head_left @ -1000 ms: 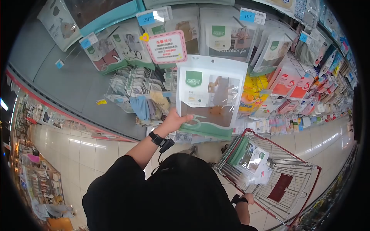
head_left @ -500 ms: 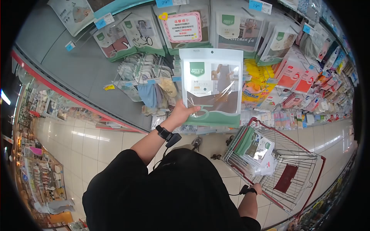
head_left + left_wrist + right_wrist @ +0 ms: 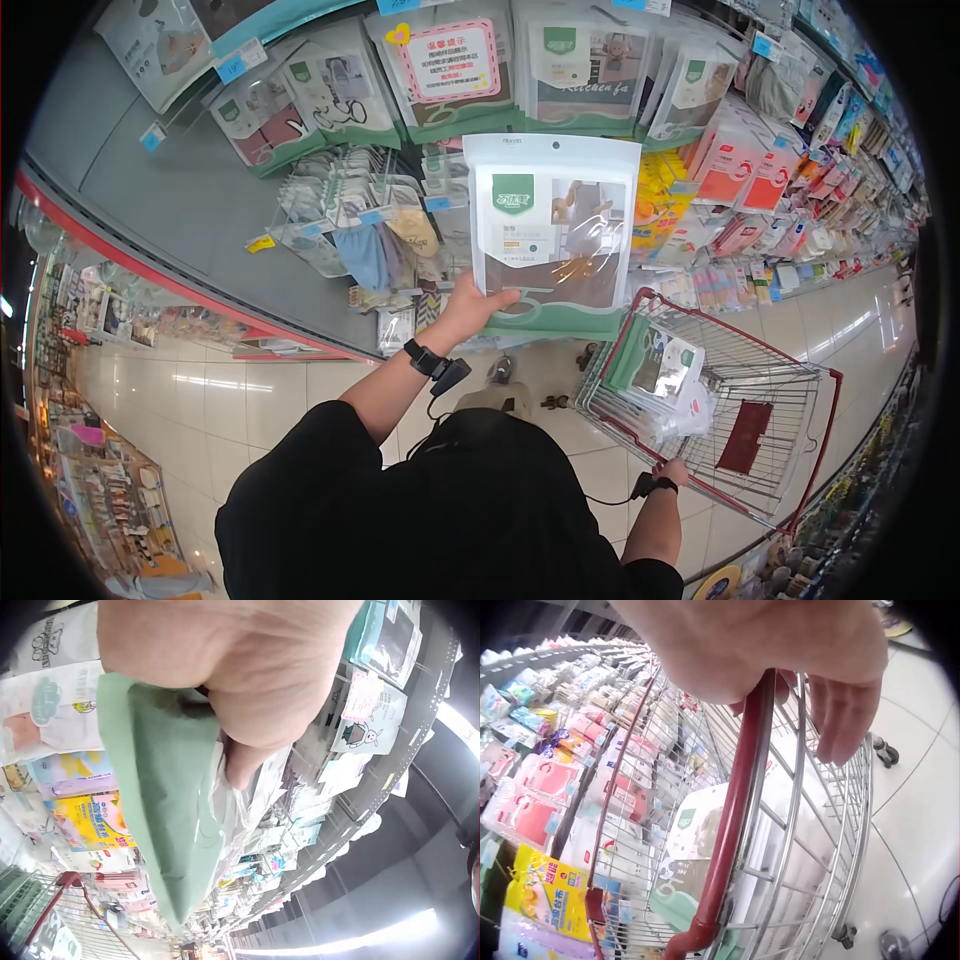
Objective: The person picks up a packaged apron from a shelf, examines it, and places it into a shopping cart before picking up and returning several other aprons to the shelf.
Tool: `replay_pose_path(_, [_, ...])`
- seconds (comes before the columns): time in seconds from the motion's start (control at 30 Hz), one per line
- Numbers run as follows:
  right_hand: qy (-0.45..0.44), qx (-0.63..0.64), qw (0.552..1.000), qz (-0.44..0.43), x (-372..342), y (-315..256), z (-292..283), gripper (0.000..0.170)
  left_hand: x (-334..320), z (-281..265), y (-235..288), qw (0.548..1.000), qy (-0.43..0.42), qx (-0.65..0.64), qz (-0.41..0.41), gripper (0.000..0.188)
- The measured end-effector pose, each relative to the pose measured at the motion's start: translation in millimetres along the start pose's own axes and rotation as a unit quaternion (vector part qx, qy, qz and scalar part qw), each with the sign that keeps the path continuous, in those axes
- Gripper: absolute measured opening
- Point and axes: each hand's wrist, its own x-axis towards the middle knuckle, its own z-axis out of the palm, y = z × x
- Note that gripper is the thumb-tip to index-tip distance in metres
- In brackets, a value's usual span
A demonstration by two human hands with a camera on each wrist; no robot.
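Note:
In the head view my left hand (image 3: 472,308) pinches the lower left edge of a packaged apron (image 3: 550,225), its thumb across the front. The pack stands nearly upright, with a clear window, a green badge and a green lower band. From the left wrist view, the pack's green bottom (image 3: 169,795) hangs below the hand. My right hand (image 3: 672,472) grips the side rim of a shopping cart (image 3: 745,437). The right wrist view shows fingers (image 3: 847,720) hanging over the outside of the red rail (image 3: 739,795).
Similar packs (image 3: 670,358) and white bags lie in the cart. Behind the held pack, a rack carries apron packs (image 3: 580,75), yellow packs (image 3: 660,195) and a pink-edged notice (image 3: 450,60). A grey shelf (image 3: 150,200) with a red edge stands at left. The floor (image 3: 300,400) is tiled.
The held pack has turned from a slight tilt to nearly upright. The view has shifted, and the cart and right hand appear higher and farther right in it. Both grips are the same.

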Motion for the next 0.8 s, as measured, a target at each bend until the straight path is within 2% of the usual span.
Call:
replay_pose_path(0.07, [-0.036, -0.038, 0.999, -0.01, 4.0, -2.5, -6.8, 0.034, -5.3, 0.6, 0.0, 1.0, -0.002, -0.004, -0.007, 0.036])
replay_pose_path(0.17, [-0.148, -0.146, 0.978, -0.026, 12.6, -4.4, -19.2, 0.04, -9.2, 0.6, 0.8, 0.999, -0.012, 0.006, -0.03, 0.037])
replay_pose_path(0.2, [-0.184, -0.18, 0.966, -0.03, 13.4, -5.8, -23.7, 0.042, -9.4, 0.9, -2.2, 1.0, -0.009, -0.001, -0.013, 0.036])
replay_pose_path(0.23, [-0.079, -0.086, 0.993, 0.009, -5.2, -10.1, -19.9, 0.038, -10.2, 2.2, -4.0, 1.0, -0.007, -0.008, 0.003, 0.036])
replay_pose_path(0.27, [-0.075, -0.087, 0.993, 0.008, -23.2, -15.7, -18.6, 0.038, -10.6, 2.6, -4.3, 1.0, -0.009, -0.011, 0.001, 0.036])
replay_pose_path(0.33, [-0.056, -0.237, 0.968, -0.065, -46.9, -23.6, -20.5, 0.035, -11.5, 3.2, -1.7, 1.0, -0.021, 0.004, -0.004, 0.037])
replay_pose_path(0.37, [-0.109, -0.406, 0.889, -0.18, 36.0, -3.8, -31.5, 0.032, -11.8, 5.4, -1.3, 1.0, -0.024, 0.003, -0.004, 0.037])
replay_pose_path(0.4, [-0.118, -0.543, 0.772, -0.309, 117.1, 15.6, -42.3, 0.031, -11.9, 8.1, -0.6, 0.999, -0.026, -0.03, 0.013, 0.035])
replay_pose_path(0.47, [-0.116, -0.62, 0.692, -0.351, 80.7, 3.3, -44.5, 0.031, -11.4, 10.0, 0.9, 0.997, -0.029, -0.063, 0.031, 0.033])
replay_pose_path(0.57, [-0.113, -0.72, 0.552, -0.405, 17.8, -24.0, -41.2, 0.035, -12.6, 11.0, 2.7, 0.996, -0.043, -0.076, 0.014, 0.038])
replay_pose_path(0.6, [-0.114, -0.718, 0.554, -0.405, 7.0, -28.7, -37.6, 0.035, -12.2, 11.9, 2.9, 0.996, -0.04, -0.075, 0.012, 0.037])
replay_pose_path(0.67, [-0.107, -0.782, 0.516, -0.333, -6.0, -34.0, -32.7, 0.034, -11.9, 12.6, 3.7, 0.996, -0.042, -0.072, 0.012, 0.036])
replay_pose_path(0.73, [-0.107, -0.757, 0.531, -0.364, 25.3, -24.4, -41.4, 0.033, -10.0, 12.2, 3.4, 0.999, -0.028, 0.023, 0.011, 0.035])
replay_pose_path(0.8, [-0.103, -0.726, 0.553, -0.397, 35.5, -23.2, -36.3, 0.035, -6.1, 15.3, -0.6, 0.999, -0.038, 0.015, 0.024, 0.034])
